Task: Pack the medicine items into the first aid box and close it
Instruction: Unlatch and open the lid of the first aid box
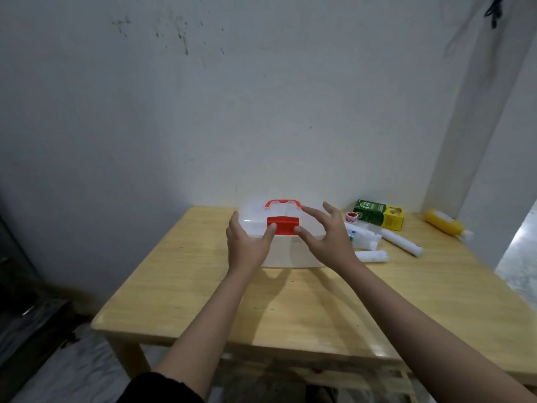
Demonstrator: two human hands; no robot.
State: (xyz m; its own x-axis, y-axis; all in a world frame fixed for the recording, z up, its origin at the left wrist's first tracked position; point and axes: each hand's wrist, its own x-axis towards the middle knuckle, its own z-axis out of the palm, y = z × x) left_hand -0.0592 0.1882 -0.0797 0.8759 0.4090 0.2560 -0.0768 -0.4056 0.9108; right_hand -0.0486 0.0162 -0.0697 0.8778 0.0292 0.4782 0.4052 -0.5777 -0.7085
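- Wooden table against a stained white wall.
- First aid box, lid shut, far centre.
- Left hand and right hand, fingers spread, thumbs at red latch.
- Medicine items right; labels blurred.

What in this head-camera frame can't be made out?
- First aid box contents: head view, frosted walls and both hands hide them.
- Red latch: fastened or not, too blurred.
- White tubes: labels too small.
- Right hand covers the box's right end.

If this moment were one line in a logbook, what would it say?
stage: opening | first aid box: lid shut | left hand, right hand: at red latch | medicine items: unpacked, on table
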